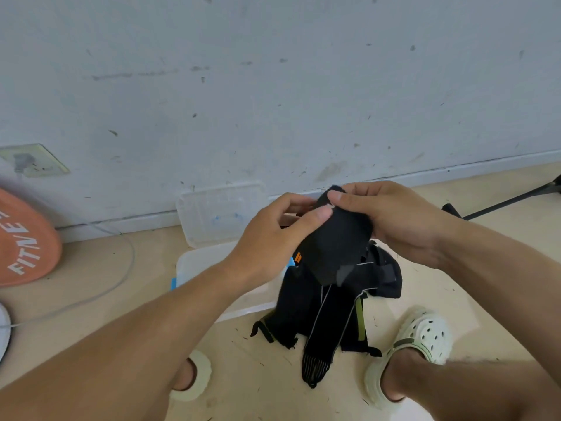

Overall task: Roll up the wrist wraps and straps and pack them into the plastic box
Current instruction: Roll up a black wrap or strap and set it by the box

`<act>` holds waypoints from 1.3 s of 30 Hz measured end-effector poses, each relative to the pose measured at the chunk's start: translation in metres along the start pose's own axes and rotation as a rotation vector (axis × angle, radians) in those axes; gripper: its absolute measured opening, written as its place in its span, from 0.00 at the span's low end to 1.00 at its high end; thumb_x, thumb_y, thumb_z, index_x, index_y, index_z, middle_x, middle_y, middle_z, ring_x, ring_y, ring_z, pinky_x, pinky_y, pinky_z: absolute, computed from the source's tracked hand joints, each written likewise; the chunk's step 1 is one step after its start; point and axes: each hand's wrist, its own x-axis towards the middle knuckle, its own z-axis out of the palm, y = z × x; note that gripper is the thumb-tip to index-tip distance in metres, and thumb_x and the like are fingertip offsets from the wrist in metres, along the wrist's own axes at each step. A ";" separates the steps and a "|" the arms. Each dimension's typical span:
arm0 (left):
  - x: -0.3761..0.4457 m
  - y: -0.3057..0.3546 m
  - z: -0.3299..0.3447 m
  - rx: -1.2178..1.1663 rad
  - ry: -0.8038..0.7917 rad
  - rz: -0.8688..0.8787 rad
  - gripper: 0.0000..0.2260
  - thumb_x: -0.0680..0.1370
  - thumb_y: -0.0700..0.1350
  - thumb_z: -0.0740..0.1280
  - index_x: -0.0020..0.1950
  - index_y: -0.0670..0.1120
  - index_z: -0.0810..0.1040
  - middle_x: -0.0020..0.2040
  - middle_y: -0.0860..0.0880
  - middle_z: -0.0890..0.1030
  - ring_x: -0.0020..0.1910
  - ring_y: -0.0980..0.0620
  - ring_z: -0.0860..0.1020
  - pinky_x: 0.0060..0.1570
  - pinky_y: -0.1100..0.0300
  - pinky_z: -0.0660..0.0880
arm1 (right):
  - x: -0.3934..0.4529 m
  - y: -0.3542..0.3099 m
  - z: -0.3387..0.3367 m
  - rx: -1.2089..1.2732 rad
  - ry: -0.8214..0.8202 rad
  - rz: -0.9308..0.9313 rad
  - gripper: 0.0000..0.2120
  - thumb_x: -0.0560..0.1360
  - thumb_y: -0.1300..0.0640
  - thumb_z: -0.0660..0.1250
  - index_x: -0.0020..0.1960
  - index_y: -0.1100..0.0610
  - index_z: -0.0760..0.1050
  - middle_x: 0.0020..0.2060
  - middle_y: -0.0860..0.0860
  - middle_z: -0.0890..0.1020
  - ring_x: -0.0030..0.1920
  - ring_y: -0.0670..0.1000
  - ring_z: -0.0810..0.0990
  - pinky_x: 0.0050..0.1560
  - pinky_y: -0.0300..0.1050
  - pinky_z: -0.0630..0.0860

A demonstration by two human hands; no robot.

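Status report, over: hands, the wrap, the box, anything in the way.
Left hand and right hand both grip black wrist wrap, part rolled. More straps piled on floor. Plastic box open below, nothing blocking it.

Both hands, left hand [273,235] and right hand [397,220], pinch a black fabric wrist wrap [334,244]. More black straps [331,311] lie on the floor beside a clear plastic box [197,265].

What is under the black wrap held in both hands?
Below the wrap lies a pile of black straps on the floor, partly over the plastic box. The box's inside is mostly hidden by the left hand and arm.
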 end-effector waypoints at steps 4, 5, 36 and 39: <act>0.000 -0.003 0.000 0.030 0.002 0.034 0.18 0.77 0.56 0.75 0.65 0.57 0.78 0.57 0.59 0.84 0.55 0.63 0.81 0.47 0.74 0.75 | 0.001 -0.001 -0.004 0.066 -0.009 -0.029 0.12 0.82 0.58 0.65 0.62 0.58 0.83 0.57 0.56 0.87 0.54 0.53 0.85 0.58 0.47 0.78; 0.001 -0.003 0.000 0.048 0.027 0.036 0.15 0.78 0.53 0.74 0.63 0.55 0.79 0.54 0.59 0.84 0.52 0.65 0.82 0.44 0.76 0.74 | 0.000 -0.001 -0.004 0.073 -0.025 -0.041 0.12 0.82 0.59 0.65 0.63 0.57 0.82 0.57 0.55 0.87 0.55 0.54 0.85 0.58 0.46 0.79; -0.004 0.008 0.003 -0.191 -0.089 -0.040 0.33 0.73 0.77 0.52 0.63 0.59 0.80 0.59 0.53 0.86 0.60 0.55 0.83 0.65 0.48 0.79 | -0.008 -0.003 0.008 -0.306 0.357 -0.459 0.10 0.66 0.43 0.80 0.35 0.45 0.82 0.27 0.47 0.70 0.29 0.45 0.68 0.31 0.35 0.65; -0.003 0.006 0.005 -0.103 0.007 0.054 0.17 0.81 0.60 0.66 0.61 0.50 0.82 0.53 0.51 0.87 0.55 0.55 0.85 0.60 0.49 0.82 | -0.006 -0.002 0.008 -0.223 0.372 -0.411 0.07 0.69 0.46 0.80 0.36 0.46 0.84 0.28 0.48 0.76 0.31 0.46 0.74 0.34 0.39 0.72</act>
